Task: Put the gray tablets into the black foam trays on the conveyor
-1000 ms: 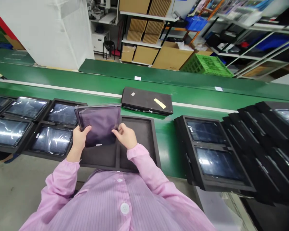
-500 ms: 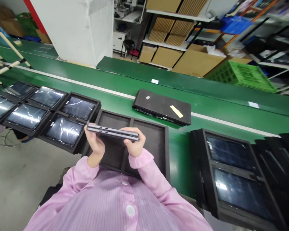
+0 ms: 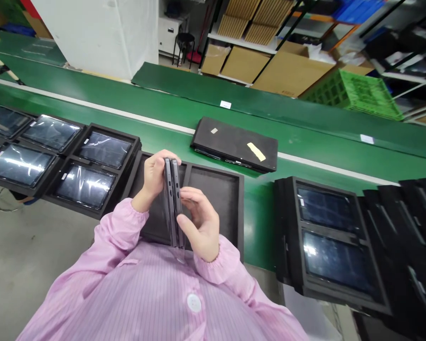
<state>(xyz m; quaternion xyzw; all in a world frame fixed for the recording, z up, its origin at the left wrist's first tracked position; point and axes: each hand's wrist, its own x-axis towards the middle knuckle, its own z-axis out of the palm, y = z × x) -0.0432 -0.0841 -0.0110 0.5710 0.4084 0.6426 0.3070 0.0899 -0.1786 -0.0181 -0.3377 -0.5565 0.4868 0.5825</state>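
Two thin dark tablets [image 3: 173, 203] are pressed side by side and stand on edge in front of my chest, their port edges toward me. My left hand [image 3: 155, 175] is closed round their upper left part, fingers over the top. On the right-hand tablet, my right hand [image 3: 200, 220] has its thumb at the near edge and its fingers against the side, with a gap between thumb and fingers. Below them lies a black foam tray [image 3: 215, 194] with two compartments; the tablets and my hands cover much of the left one.
Foam trays of tablets [image 3: 87, 184] stand to the left on the green bench [image 3: 259, 222]. A closed black tray [image 3: 234, 142] with yellow tape lies beyond. More tablet trays [image 3: 328, 232] and a dark stack [image 3: 401, 237] are at the right. A green crate [image 3: 369, 94] stands behind.
The tablets have turned from lying level to standing on edge. My left hand has moved up to their top, and my right hand has loosened and moved down their right side.
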